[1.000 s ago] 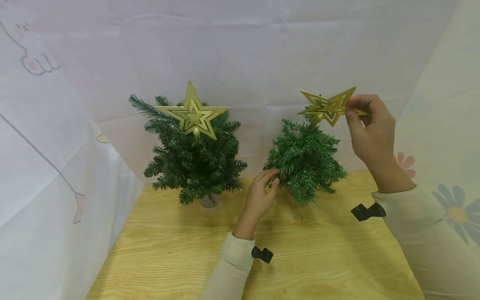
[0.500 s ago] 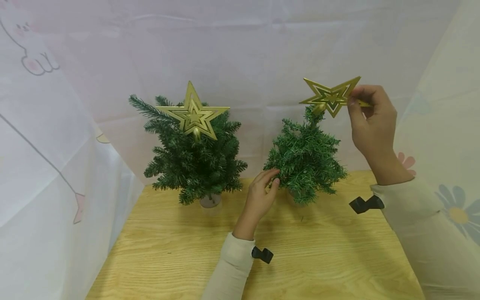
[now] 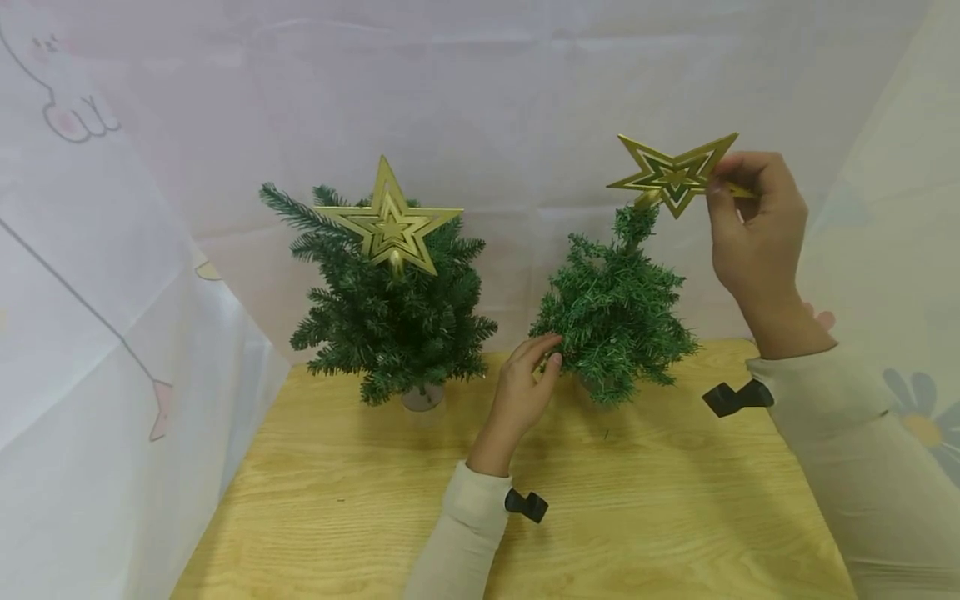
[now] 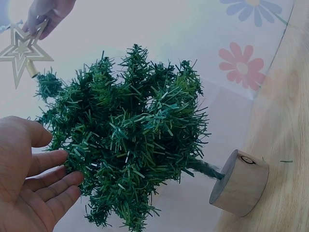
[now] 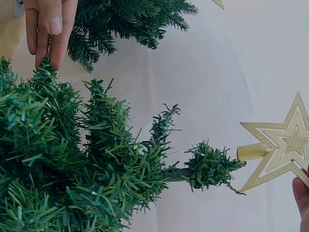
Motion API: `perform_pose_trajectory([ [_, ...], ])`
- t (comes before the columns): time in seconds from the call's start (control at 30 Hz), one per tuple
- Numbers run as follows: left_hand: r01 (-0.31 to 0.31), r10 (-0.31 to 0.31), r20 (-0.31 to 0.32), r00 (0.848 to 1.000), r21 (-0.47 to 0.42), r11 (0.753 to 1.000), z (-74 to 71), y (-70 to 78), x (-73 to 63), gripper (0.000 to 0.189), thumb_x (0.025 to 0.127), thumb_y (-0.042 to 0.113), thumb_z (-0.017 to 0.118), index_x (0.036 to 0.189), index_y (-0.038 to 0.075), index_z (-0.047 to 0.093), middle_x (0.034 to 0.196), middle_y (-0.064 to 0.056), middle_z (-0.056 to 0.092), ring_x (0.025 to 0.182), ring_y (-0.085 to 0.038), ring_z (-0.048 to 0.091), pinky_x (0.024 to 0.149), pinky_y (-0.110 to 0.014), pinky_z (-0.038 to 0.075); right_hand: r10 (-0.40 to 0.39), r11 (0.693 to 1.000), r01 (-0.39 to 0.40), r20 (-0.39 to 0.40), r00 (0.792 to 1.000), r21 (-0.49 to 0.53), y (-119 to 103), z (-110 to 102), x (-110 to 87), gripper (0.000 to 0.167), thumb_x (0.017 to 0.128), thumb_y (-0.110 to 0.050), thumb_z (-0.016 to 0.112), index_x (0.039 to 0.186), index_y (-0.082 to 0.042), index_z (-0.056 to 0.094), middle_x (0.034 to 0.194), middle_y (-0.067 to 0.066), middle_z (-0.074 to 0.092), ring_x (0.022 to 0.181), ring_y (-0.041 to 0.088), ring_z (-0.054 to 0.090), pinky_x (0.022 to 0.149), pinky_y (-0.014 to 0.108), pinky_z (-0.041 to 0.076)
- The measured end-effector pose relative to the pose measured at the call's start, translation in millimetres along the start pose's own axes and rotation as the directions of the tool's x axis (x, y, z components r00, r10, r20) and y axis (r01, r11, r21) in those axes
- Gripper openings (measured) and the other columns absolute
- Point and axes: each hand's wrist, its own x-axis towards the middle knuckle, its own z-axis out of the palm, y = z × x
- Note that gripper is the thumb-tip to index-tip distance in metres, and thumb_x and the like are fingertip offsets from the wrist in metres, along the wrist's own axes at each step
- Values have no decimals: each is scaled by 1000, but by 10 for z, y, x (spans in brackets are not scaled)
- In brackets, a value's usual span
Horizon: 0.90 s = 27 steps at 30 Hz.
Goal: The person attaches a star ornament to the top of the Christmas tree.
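My right hand (image 3: 761,217) pinches one point of a gold star tree topper (image 3: 673,177) between thumb and fingers. The star is tilted above a small green artificial Christmas tree (image 3: 615,321). In the right wrist view its hollow sleeve (image 5: 252,151) sits at the tree's top sprig (image 5: 210,166), the opening by the tip and not slid down over it. My left hand (image 3: 521,392) is at the tree's lower left side, fingers loosely extended and touching the branches. The left wrist view shows the tree's round wooden base (image 4: 241,186) on the table.
A second, darker tree (image 3: 397,333) stands at the left with a gold star (image 3: 391,229) on its top. Both trees are on a wooden table (image 3: 375,517). Behind hangs a pale cloth (image 3: 480,100) with printed flowers.
My right hand has raised the star and shifted it slightly right, uncovering the right tree's top sprig. My left hand has kept its place at the branches.
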Motion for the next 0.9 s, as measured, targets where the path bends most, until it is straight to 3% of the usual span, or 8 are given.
perform_pose_trajectory([
  [0.57,-9,10,11,1000,-13,1000,-16,3,-3,44,104,39,45,141,16,53,143,-2,47,129,-14,47,102,-27,42,-15,1000,15,-21,1000,-16,-69,1,108,13,97,2,52,104,4,63,97,-15,57,95,15,61,76,20,47],
  [0.7,-19,19,12,1000,0,1000,-17,5,1,45,104,39,44,141,16,53,144,-2,46,129,-15,47,101,-29,44,-4,1000,4,-39,999,3,-3,0,138,15,97,2,52,104,-2,65,98,-11,59,96,15,61,78,21,47],
  [0.9,-30,30,9,1000,15,999,-18,-5,-1,45,104,40,43,141,15,53,144,-3,47,129,-15,47,101,-31,45,-41,999,41,-19,999,20,240,-24,180,15,98,1,52,106,0,64,100,-15,56,98,18,60,82,24,49],
])
